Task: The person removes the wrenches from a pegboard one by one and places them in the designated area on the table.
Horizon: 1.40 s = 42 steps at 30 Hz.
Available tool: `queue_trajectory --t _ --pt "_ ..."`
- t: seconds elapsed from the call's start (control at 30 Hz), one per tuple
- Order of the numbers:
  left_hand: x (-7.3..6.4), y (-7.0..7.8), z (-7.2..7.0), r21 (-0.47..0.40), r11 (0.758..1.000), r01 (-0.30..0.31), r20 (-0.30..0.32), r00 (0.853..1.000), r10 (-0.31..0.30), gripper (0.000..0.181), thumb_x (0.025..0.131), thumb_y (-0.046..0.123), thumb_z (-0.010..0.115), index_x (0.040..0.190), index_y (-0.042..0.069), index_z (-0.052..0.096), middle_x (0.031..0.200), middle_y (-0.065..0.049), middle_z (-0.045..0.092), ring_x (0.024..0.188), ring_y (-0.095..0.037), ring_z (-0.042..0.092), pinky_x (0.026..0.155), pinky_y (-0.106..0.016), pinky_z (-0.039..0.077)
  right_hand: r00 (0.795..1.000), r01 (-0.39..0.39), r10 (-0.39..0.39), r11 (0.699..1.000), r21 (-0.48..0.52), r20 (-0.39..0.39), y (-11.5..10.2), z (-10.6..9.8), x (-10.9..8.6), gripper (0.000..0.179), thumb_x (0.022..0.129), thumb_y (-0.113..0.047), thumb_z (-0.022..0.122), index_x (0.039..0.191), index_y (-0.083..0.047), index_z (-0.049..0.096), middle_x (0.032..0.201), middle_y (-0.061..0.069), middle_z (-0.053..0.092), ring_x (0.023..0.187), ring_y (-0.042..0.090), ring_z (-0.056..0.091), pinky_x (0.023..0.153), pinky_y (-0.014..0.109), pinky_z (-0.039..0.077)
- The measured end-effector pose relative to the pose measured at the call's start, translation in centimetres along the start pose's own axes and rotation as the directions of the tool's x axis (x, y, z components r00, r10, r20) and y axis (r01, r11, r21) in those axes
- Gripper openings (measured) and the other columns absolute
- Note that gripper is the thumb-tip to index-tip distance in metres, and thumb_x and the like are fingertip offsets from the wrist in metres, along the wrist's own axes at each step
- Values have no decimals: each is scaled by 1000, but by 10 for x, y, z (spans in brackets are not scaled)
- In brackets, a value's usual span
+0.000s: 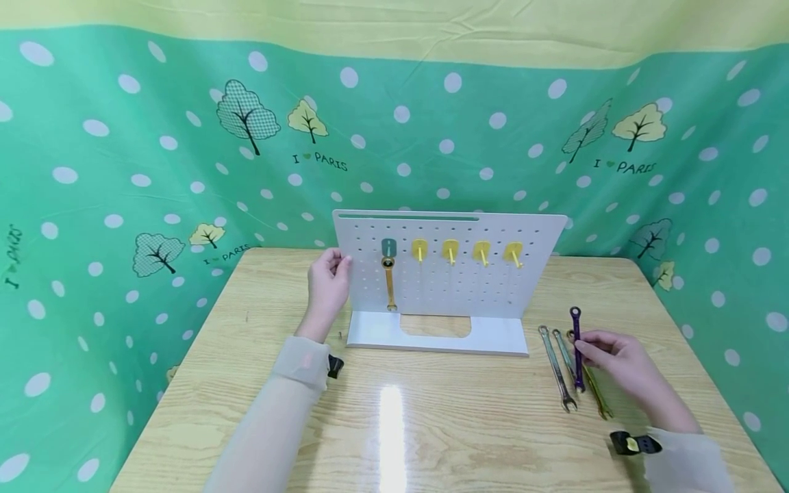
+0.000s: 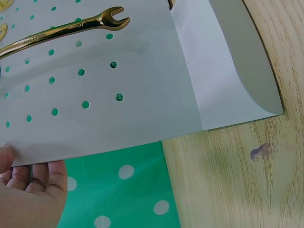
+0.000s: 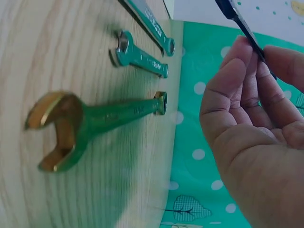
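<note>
Right hand [image 1: 625, 363]: narrow pinch, thumb and fingertips on the shaft of a slim purple metal combination wrench [image 1: 578, 370], ring end up, near mid-length. Risk: small contact on a thin, smooth shaft, so it could spin or slide through the fingers if bumped or tilted.

Just under and around it on the pale wood-grain tabletop [image 1: 246, 383]: a long silver metal wrench [image 1: 557, 370], a second silver metal wrench [image 1: 561, 347] partly covered, and a shiny gold metal wrench [image 1: 595, 394]. Purple one's lower end overlaps them in head view; can't tell if it touches. A low sideways sweep could knock or scatter them.

Left hand [image 1: 328, 284]: thumb and fingers pinch the left edge of the white perforated upright board [image 1: 524, 222]. Uneven push or pull on that one edge could skew or tip the board.

On the board: a slender gold metal wrench [image 1: 390, 284] hangs by its ring from a dark green hook [image 1: 388, 246]; a jolt could swing it off. Four small yellow hooks [image 1: 419, 250] to its right; short pegs, so a poorly lined-up ring could miss or slip off.
</note>
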<state>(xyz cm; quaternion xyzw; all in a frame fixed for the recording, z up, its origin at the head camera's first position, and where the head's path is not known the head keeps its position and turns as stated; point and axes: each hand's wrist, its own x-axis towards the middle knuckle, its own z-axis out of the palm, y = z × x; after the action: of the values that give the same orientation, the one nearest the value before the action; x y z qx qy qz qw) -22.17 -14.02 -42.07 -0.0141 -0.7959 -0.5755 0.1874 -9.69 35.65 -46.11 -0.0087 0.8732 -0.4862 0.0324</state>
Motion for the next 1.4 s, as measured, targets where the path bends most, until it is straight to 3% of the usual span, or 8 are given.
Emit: queue_trajectory --t 0.23,0.53,0.77,1.13,1.4 --pt "0 -1 1 5 1000 8 9 1000 -8 13 103 5 58 107 -6 64 99 -19 71 82 -24 61 65 -22 52 1000 -25 25 999 24 3 10 -10 -2 41 105 -22 60 126 14 60 117 19 63 88 13 64 76 30 59" --pt "2 -3 1 5 1000 2 5 1000 -2 12 103 3 59 106 -6 64 98 -19 71 81 -24 61 65 -22 52 991 -112 113 994 -18 65 17 -22 -6 46 106 -26 59 129 15 58 125 31 61 92 8 67 78 29 59" --pt "2 -2 1 7 1000 9 4 1000 -9 12 103 4 59 105 -6 64 98 -19 70 81 -24 61 65 -21 52 980 -172 176 983 -59 89 18 -30 -8 48 106 -29 60 127 14 60 115 22 67 88 16 66 75 33 58" --pt "2 -1 0 -3 1000 9 2 1000 -9 12 103 4 60 106 -7 65 99 -19 71 83 -25 63 68 -22 54 970 -212 218 975 -61 106 24 -35 -7 46 106 -26 60 125 16 59 110 19 68 86 15 65 74 33 58" --pt "1 -2 0 -9 1000 4 1 1000 -4 11 102 2 60 105 -7 65 98 -20 70 84 -27 64 68 -22 54 959 -245 258 962 -119 115 29 -40 -4 44 106 -24 59 121 17 61 103 13 69 84 17 65 70 33 57"
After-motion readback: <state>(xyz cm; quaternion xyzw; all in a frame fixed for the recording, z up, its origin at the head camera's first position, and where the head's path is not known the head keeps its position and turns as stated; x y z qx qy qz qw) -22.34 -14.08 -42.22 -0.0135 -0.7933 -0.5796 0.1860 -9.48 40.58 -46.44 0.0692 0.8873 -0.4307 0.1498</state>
